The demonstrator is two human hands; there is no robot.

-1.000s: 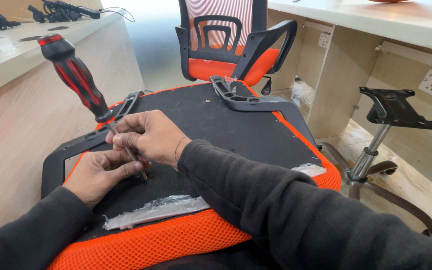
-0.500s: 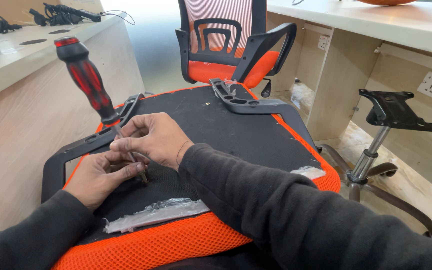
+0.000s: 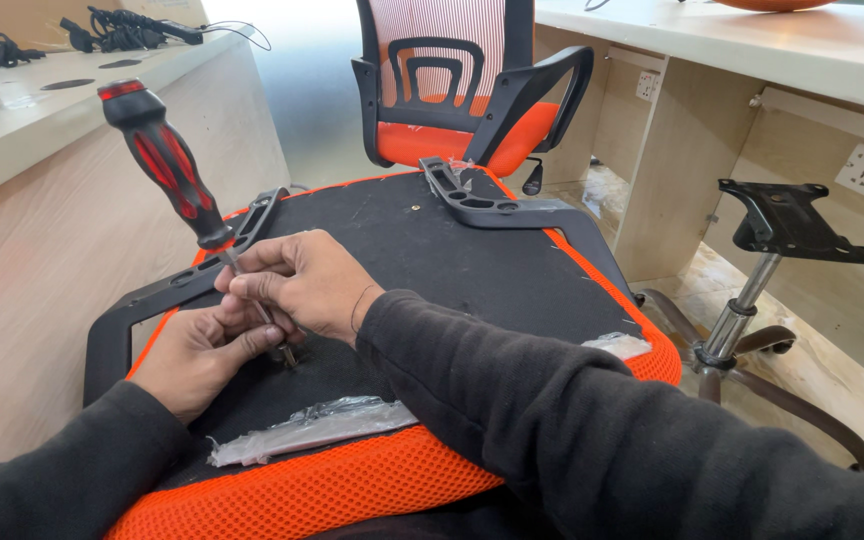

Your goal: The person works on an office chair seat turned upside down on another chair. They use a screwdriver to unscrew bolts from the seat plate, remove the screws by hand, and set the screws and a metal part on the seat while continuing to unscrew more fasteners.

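While the crumpled plastic wrap (image 3: 302, 428) lies nearest, both armrests already sit on the upturned seat (image 3: 432, 260); fastening looks unfinished. Left hand (image 3: 197, 355) pinches the screwdriver (image 3: 177, 185) tip at the seat, right hand (image 3: 302, 285) fingers clamped around its shaft, handle tilted away.

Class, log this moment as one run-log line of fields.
right hand: pinches screwdriver shaft | left hand: steadies tip | surface: upturned chair seat | nearby: plastic wrap, chair base
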